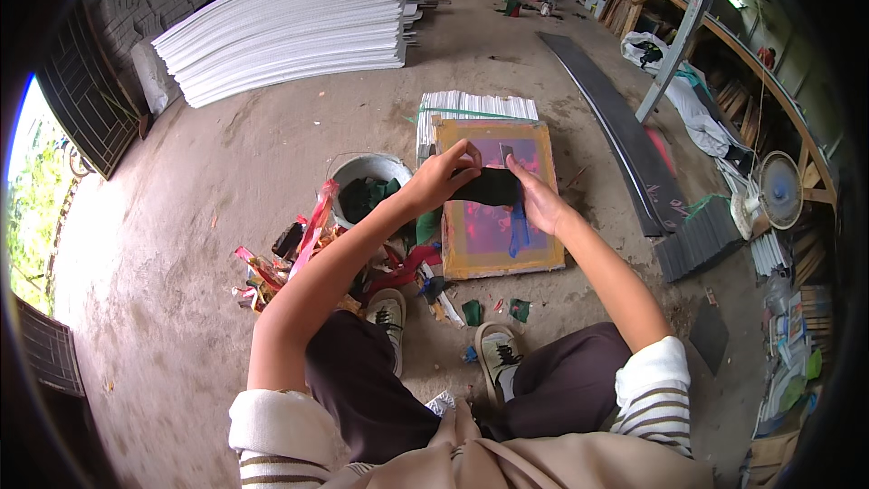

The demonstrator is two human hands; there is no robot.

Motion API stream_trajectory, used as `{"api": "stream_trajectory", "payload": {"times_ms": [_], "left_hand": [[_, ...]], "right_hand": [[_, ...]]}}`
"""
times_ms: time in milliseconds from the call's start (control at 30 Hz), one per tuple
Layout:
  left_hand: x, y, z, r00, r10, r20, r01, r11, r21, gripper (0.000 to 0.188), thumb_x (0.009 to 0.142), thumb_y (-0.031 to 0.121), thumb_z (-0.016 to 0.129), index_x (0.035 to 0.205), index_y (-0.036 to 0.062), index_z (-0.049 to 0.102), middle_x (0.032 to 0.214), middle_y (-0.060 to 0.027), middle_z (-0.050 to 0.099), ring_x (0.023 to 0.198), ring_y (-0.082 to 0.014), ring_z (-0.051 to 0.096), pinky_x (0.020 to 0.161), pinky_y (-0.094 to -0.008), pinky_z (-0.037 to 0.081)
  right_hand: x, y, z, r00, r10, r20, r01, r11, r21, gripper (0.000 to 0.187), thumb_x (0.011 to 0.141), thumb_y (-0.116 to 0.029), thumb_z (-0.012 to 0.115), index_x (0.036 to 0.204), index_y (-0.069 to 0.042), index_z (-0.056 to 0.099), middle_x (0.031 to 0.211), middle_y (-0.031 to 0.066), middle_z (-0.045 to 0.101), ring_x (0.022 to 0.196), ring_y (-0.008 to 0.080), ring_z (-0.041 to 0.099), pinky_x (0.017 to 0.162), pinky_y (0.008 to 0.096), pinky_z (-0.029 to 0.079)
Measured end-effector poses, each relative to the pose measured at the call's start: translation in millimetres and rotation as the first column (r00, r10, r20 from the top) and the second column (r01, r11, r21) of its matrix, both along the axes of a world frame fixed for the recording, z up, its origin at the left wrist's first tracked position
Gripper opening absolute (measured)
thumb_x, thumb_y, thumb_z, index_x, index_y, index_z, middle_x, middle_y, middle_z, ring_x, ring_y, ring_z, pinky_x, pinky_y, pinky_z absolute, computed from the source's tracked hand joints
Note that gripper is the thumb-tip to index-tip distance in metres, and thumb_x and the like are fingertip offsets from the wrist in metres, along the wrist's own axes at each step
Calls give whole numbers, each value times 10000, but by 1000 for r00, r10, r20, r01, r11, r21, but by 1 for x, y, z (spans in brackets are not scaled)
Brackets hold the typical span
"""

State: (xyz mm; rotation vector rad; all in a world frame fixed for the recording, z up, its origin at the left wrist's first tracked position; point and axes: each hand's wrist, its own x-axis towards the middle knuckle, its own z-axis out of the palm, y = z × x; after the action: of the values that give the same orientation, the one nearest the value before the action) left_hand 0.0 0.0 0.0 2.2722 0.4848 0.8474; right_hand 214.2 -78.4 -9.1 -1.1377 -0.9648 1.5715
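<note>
Squatting on a concrete floor [208, 217], both hands raised over a wooden-framed printing screen [493, 258]. Left hand [442, 177] pinching the near-left edge of a dark green-black cloth [489, 186], fingers closed tight on it. Right hand [536, 199] gripping the cloth's other end, fingers curled around the fabric, thumb on top. Cloth being held just above the screen's pink-stained mesh, possibly brushing it, though hard to tell from this angle. Blue strip [518, 226] hanging down from under the right hand, lying across the mesh. Screen resting on a stack of white corrugated sheets [475, 107]. Grey bucket [367, 172] standing just left of the screen, holding green rags. Heap of red, pink and yellow scraps [290, 258] spreading beside the bucket, near the left shoe [387, 312]. Large pile of white sheets [290, 27] lying well apart at the back.
</note>
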Motion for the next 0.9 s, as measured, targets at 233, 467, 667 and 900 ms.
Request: {"api": "stream_trajectory", "payload": {"times_ms": [233, 467, 667, 900], "left_hand": [[-3, -27, -11, 987, 121, -110, -134, 983, -126, 341, 933, 160, 589, 1257, 113, 495, 997, -167, 694, 961, -287, 676, 813, -371, 507], [-3, -27, -15, 976, 160, -148, -159, 987, 20, 240, 912, 264, 614, 1071, 85, 630, 882, -165, 688, 832, -326, 680, 736, -385, 519], [-6, -29, -14, 930, 309, -201, -265, 939, 217, 213, 907, 284, 610, 1001, 96, 647, 727, -141, 669, 666, -342, 660, 612, -407, 508], [-8, -30, -10, 903, 401, -155, -334, 881, 334, 246, 923, 335, 571, 941, 107, 662, 682, -144, 650, 622, -348, 641, 568, -435, 501]], "right_hand": [[7, -5, -5, 923, -204, 327, 140, 968, 208, 210, 857, -266, 736, 915, -91, 635, 783, -26, 624, 643, 60, 553, 567, 232, 423], [-3, 0, -9, 863, -291, 414, 181, 942, 284, 172, 876, -236, 710, 912, -85, 636, 768, -38, 619, 659, 55, 558, 567, 227, 425], [-13, 1, -7, 941, -180, 285, 99, 956, 277, 206, 868, -229, 719, 967, -65, 642, 831, -26, 643, 692, 56, 572, 578, 237, 443], [-11, 3, -16, 851, -131, 509, -7, 966, 260, 246, 807, -188, 759, 982, -47, 658, 786, -1, 646, 624, 68, 562, 574, 236, 451]]}}
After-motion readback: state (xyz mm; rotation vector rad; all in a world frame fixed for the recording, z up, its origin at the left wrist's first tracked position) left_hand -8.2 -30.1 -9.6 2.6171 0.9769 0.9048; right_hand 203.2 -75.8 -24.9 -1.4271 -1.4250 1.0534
